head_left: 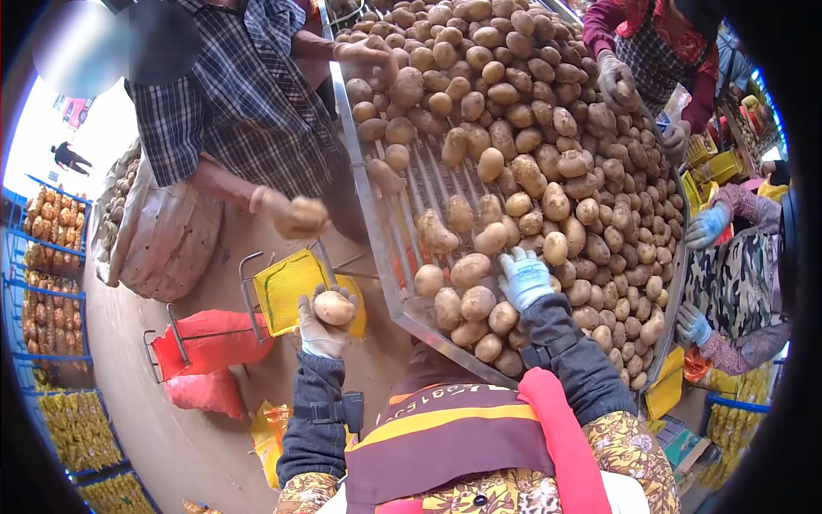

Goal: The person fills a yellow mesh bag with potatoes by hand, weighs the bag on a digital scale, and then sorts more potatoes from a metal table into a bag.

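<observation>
My left hand (320, 336), in a white glove with a soiled palm, is closed round a potato (334, 307). It is held palm up, off the left edge of the sorting table (396, 295), close to a yellow mesh bag (295, 287). My right hand (525, 279), in a white and light-blue glove, reaches over the table. Its fingers are stretched out and apart, touching the heaped potatoes (555, 248). What lies under its palm is hidden. Several loose potatoes (477, 302) lie just left of it, beside bare metal bars.
A person in a checked shirt (240, 94) works at the left, a bare-looking hand (300, 218) blurred over the floor. Other gloved workers' hands (618, 81) are across the table. Red bags (214, 343) hang on metal frames, near a large sack (171, 236) and blue racks (56, 330).
</observation>
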Demonstrator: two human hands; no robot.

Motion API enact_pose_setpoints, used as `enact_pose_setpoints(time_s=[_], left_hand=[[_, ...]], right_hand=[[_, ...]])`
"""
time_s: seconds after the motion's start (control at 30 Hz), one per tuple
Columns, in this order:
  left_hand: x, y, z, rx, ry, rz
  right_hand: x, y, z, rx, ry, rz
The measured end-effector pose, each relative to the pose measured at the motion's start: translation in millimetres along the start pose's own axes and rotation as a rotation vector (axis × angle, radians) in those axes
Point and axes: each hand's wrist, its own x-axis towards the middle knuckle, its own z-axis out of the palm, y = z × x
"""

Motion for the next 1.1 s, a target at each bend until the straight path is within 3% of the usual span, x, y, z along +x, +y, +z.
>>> enact_pose_setpoints(time_s=[0.03, 0.07, 0.1, 0.13, 0.2, 0.23, 0.27, 0.3, 0.33, 0.37, 0.4, 0.43, 0.47, 0.5, 0.57, 0.6, 0.63, 0.7, 0.77, 0.83, 0.9, 0.93, 0.97, 1.03, 1.1], left_hand=[[7.4, 12.9, -18.5, 0.026, -0.023, 0.025], [21.0, 25.8, -43.0, 0.01, 0.082, 0.13], [29.0, 41.7, -48.7, -0.157, 0.166, 0.107], [31.4, 53.1, -61.3, -0.094, 0.266, 0.156], [30.6, 48.3, -59.3, -0.022, 0.345, 0.184], [22.0, 36.0, -50.2, 0.244, 0.384, 0.256], [9.5, 22.0, -33.2, 0.513, 0.417, 0.329], [-4.5, 3.3, -11.2, 0.573, 0.251, 0.291], [-18.1, -19.2, 13.5, 0.629, 0.082, 0.252], [-27.1, -40.8, 36.1, 0.57, -0.066, 0.025], [-34.6, -61.7, 57.7, 0.507, -0.215, -0.199], [-42.8, -82.2, 78.1, 0.482, -0.273, -0.347], [-48.1, -100.6, 94.3, 0.459, -0.325, -0.496], [-45.9, -114.9, 107.3, 0.459, -0.338, -0.634], [-34.4, -133.2, 103.7, 0.653, -0.404, -0.609], [-31.5, -136.3, 102.7, 0.623, -0.418, -0.586], [-29.0, -137.8, 101.7, 0.74, -0.391, -0.496], [-9.5, -139.4, 102.6, 1.153, -0.436, -0.299], [-3.1, -144.7, 103.7, 1.27, -0.42, -0.241], [4.6, -154.7, 100.6, 1.737, -0.956, 0.347], [-5.5, -168.3, 117.2, 1.995, -1.081, 0.244], [-10.0, -177.5, 125.6, 2.149, -1.088, 0.231], [-11.4, -186.9, 132.6, 2.3, -1.086, 0.223], [-7.7, -201.2, 134.1, 2.331, -1.073, 0.255], [-7.1, -208.6, 145.7, 2.52, -1.017, 0.197]], right_hand=[[4.1, 3.8, 5.8, 0.035, -0.017, 0.01], [8.0, 1.8, 0.7, 0.016, -0.08, 0.009], [11.9, 1.7, -6.0, -0.002, -0.136, 0.016], [12.8, 5.5, -6.9, -0.007, -0.133, 0.026], [17.7, 22.0, 0.3, 0.324, -0.038, 0.032], [12.5, 29.4, 17.8, 0.602, 0.174, 0.097], [5.4, 28.5, 13.2, 1.016, 0.135, 0.235], [-3.1, 22.4, 7.5, 1.432, 0.092, 0.375], [-13.3, 19.6, 11.4, 1.419, 0.13, 0.304], [-23.3, 12.9, 28.8, 1.477, 0.144, 0.244], [-37.3, -13.7, -6.9, 1.588, -0.03, 0.199], [-42.6, -24.6, 3.2, 1.472, -0.163, 0.138], [-49.8, -41.6, -18.0, 1.329, 0.028, -0.175], [-46.1, -37.4, -15.8, 0.957, 0.119, -0.231], [-50.7, -34.4, -1.4, 0.408, 0.189, -0.168], [-57.2, -30.4, 6.6, 0.247, 0.067, -0.179], [-65.4, -21.3, 12.4, 0.169, 0.119, -0.234], [-81.1, -5.6, 5.7, 0.134, 0.091, -0.204], [-102.8, 15.0, 16.3, 0.091, 0.296, -0.193], [-119.9, 49.2, 28.7, 0.201, 0.32, -0.003], [-133.1, 74.8, 29.4, -0.022, 0.354, 0.036], [-135.3, 80.1, 27.7, 0.036, 0.143, 0.201], [-128.3, 82.5, 25.0, 0.033, 0.145, 0.205], [-100.9, 74.9, 17.9, 0.172, 0.472, 0.115], [-58.2, 58.7, -7.1, 0.139, 0.464, 0.103]])
